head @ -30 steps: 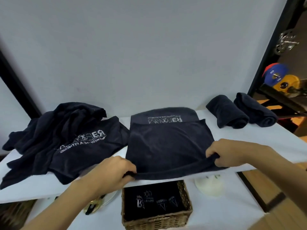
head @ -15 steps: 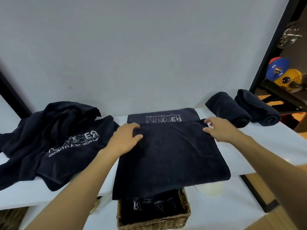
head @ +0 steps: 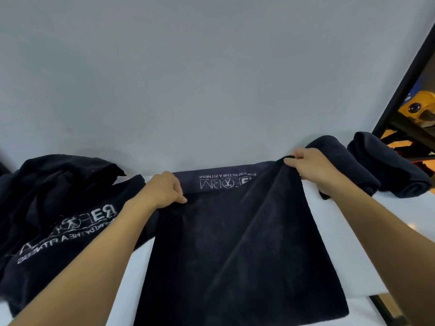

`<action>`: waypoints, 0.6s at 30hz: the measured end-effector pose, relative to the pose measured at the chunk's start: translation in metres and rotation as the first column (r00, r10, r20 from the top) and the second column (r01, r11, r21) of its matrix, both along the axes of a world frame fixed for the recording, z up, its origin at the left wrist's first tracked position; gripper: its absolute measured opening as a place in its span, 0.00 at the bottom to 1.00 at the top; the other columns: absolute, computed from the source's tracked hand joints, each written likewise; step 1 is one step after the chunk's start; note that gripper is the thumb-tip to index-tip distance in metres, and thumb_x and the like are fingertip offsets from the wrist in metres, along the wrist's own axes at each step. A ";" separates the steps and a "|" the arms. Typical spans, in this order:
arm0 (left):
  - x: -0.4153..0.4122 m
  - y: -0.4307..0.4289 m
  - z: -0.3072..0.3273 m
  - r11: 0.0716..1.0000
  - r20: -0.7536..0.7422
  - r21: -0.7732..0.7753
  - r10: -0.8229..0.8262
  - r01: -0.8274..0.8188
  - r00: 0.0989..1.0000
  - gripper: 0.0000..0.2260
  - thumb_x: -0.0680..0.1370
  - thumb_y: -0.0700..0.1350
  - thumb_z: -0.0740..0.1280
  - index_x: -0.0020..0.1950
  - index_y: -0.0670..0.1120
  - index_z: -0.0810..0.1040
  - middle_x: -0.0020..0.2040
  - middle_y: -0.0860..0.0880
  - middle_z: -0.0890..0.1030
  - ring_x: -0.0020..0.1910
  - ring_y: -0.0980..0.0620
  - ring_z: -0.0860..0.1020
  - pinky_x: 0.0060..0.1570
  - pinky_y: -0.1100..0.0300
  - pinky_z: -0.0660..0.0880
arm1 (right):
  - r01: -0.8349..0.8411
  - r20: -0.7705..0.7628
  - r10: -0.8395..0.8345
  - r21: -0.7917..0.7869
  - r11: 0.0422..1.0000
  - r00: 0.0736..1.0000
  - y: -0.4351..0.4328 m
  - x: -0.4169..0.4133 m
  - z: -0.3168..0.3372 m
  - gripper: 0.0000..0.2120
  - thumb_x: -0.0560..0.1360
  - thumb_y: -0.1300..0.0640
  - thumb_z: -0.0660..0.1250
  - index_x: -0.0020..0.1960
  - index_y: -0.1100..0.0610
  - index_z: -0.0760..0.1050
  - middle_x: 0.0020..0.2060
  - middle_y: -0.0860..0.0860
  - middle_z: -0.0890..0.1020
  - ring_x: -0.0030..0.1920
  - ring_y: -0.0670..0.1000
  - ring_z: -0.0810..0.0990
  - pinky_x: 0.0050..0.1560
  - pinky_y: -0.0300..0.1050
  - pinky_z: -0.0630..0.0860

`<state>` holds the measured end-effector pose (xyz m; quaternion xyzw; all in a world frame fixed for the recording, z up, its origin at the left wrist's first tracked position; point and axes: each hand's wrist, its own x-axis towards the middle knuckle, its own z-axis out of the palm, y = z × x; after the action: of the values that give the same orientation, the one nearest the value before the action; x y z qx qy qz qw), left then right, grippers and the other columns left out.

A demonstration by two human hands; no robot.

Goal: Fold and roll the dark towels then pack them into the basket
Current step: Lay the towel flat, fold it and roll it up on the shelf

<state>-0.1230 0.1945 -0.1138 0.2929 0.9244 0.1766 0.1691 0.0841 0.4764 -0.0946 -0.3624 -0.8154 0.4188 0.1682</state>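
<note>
two rolled towels [head: 367, 165] done at far right of counter [head: 329, 243], heap [head: 58, 208] untouched at left; left hand [head: 164, 190] and right hand [head: 306, 164] pinch far corners of half-folded towel [head: 235, 243], rolling and basket-packing left.

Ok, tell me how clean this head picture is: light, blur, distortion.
Head view: soft even light, no glare; the towel shows little texture, though its logo reads; wide-angle bending bows the table edge and the black frame at right; the yellow thing behind it is blurred.
</note>
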 end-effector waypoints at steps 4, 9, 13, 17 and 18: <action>-0.020 0.003 0.016 0.960 0.190 0.276 -0.004 -0.049 0.982 0.04 0.73 0.43 0.74 0.41 0.44 0.82 0.43 0.47 0.83 0.46 0.50 0.79 0.50 0.56 0.75 | 0.023 0.005 -0.022 -0.009 1.000 1.000 0.015 -0.029 -0.014 0.10 0.77 0.57 0.61 0.47 0.64 0.75 0.42 0.55 0.78 0.41 0.51 0.73 0.42 0.45 0.70; -0.053 0.027 -0.001 0.898 0.106 0.382 0.193 -0.219 0.976 0.07 0.81 0.47 0.62 0.53 0.44 0.75 0.53 0.48 0.77 0.53 0.48 0.75 0.54 0.55 0.71 | 0.068 0.166 -0.096 0.162 0.984 0.981 0.035 -0.063 -0.029 0.11 0.79 0.55 0.57 0.48 0.61 0.73 0.44 0.55 0.79 0.43 0.54 0.74 0.47 0.50 0.69; -0.058 0.054 -0.017 0.939 -0.143 0.242 0.284 -0.245 0.948 0.07 0.81 0.43 0.59 0.52 0.41 0.73 0.46 0.45 0.77 0.50 0.43 0.76 0.51 0.51 0.71 | -0.023 0.450 -0.140 0.337 0.941 0.882 0.037 -0.086 -0.038 0.07 0.79 0.57 0.54 0.45 0.55 0.69 0.39 0.49 0.75 0.45 0.54 0.72 0.57 0.55 0.61; -0.057 0.057 -0.028 0.964 -0.153 0.028 0.267 -0.266 0.952 0.07 0.82 0.47 0.58 0.53 0.44 0.69 0.49 0.46 0.74 0.52 0.41 0.75 0.61 0.44 0.70 | -0.065 0.496 -0.137 0.368 0.927 0.857 0.033 -0.097 -0.041 0.08 0.77 0.59 0.54 0.39 0.54 0.66 0.36 0.48 0.73 0.43 0.53 0.72 0.56 0.54 0.60; -0.060 0.056 -0.030 0.965 -0.127 0.013 0.261 -0.262 0.957 0.08 0.81 0.48 0.58 0.53 0.44 0.70 0.50 0.48 0.75 0.52 0.42 0.75 0.62 0.43 0.70 | -0.060 0.482 -0.133 0.364 0.930 0.866 0.034 -0.097 -0.042 0.08 0.77 0.58 0.54 0.40 0.54 0.66 0.36 0.48 0.73 0.43 0.53 0.72 0.54 0.53 0.59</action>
<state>-0.1826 0.2503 -0.1441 0.1785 0.9641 0.1768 0.0854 -0.0132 0.5102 -0.1364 -0.4358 -0.8875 0.1480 0.0245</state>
